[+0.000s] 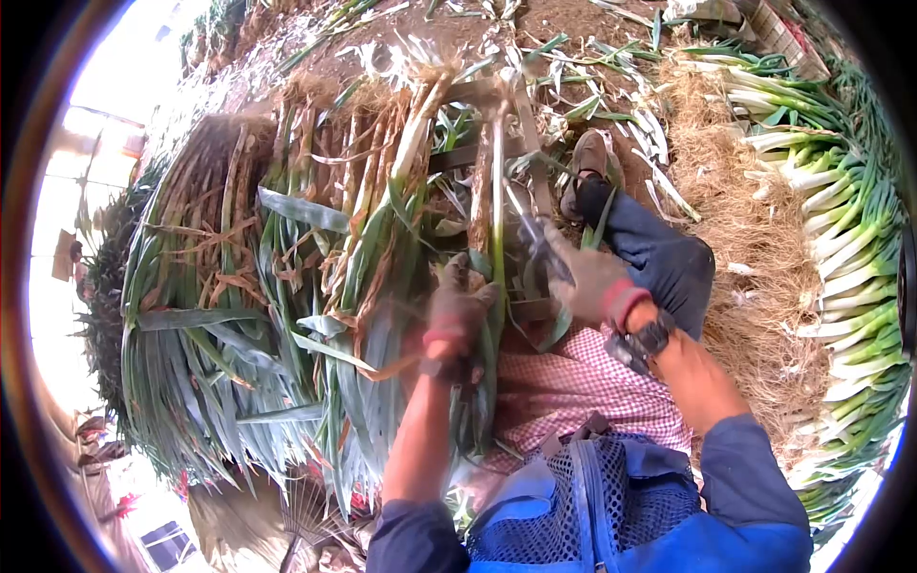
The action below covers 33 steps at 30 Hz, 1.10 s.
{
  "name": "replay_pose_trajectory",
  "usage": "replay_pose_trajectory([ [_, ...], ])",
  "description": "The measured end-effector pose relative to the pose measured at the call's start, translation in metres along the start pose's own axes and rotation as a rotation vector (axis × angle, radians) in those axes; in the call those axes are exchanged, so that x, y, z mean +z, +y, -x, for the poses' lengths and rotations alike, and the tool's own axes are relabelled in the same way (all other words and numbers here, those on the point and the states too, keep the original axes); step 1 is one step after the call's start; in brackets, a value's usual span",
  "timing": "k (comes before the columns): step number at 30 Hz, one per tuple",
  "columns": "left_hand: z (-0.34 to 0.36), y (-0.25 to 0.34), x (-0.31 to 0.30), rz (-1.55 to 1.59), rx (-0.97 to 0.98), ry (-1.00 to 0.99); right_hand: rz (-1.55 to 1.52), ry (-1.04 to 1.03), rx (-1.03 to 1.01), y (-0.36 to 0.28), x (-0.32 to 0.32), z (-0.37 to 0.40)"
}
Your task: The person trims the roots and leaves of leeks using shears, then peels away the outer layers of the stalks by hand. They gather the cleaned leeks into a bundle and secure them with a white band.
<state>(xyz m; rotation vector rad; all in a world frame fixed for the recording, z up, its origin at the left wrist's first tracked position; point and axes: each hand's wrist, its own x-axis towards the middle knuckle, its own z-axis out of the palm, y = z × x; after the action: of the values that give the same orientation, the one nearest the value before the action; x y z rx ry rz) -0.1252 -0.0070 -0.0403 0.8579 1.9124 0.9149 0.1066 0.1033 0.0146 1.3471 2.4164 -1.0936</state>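
Observation:
In a grey glove with a red cuff, my left hand is closed around the green leaf part of a leek, which points away from me with its root end up. My right hand, gloved too, is wrapped round the dark handle of a knife; its pale blade reaches up-left beside the leek's stem. A wooden frame lies behind the leek. Left of my left hand lies a big heap of untrimmed leeks with brown roots and dry outer leaves.
Cleaned leeks with white stems line the right side, beside a band of brown roots. Loose leaves litter the soil ahead. My bent leg and shoe are right of centre, and a checked cloth covers my lap.

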Motion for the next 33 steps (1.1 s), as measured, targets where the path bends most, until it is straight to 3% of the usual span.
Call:
replay_pose_trajectory([
  [6, -0.007, -0.012, 0.0, -0.048, 0.033, 0.005, 0.046, 0.183, -0.024, 0.015, -0.015, -0.085],
  [10, -0.006, -0.011, 0.001, -0.028, 0.037, -0.007, -0.027, 0.147, 0.003, 0.015, -0.03, -0.109],
  [16, -0.007, -0.016, -0.009, 0.145, -0.019, -0.006, -0.049, 0.11, -0.023, 0.021, -0.016, -0.065],
  [17, -0.001, -0.011, -0.016, 0.163, -0.099, -0.064, -0.08, 0.121, -0.031, 0.019, -0.015, -0.05],
  [20, -0.007, -0.031, -0.033, 0.288, 0.028, -0.192, -0.096, 0.152, -0.073, 0.034, 0.002, -0.014],
  [22, 0.0, -0.024, -0.038, 0.29, 0.0, -0.202, -0.175, 0.086, -0.128, 0.03, 0.005, 0.02],
  [27, 0.014, -0.009, -0.028, 0.197, -0.01, -0.078, -0.098, -0.041, -0.188, 0.008, 0.011, 0.086],
  [29, 0.021, -0.005, -0.024, 0.178, 0.003, -0.024, -0.113, -0.188, -0.232, 0.001, 0.017, 0.101],
  [31, 0.021, -0.015, -0.02, 0.123, 0.111, 0.169, -0.067, -0.151, -0.212, -0.005, 0.027, 0.105],
  [33, 0.027, -0.017, -0.024, 0.149, 0.129, 0.218, -0.015, -0.066, -0.154, -0.008, 0.037, 0.101],
])
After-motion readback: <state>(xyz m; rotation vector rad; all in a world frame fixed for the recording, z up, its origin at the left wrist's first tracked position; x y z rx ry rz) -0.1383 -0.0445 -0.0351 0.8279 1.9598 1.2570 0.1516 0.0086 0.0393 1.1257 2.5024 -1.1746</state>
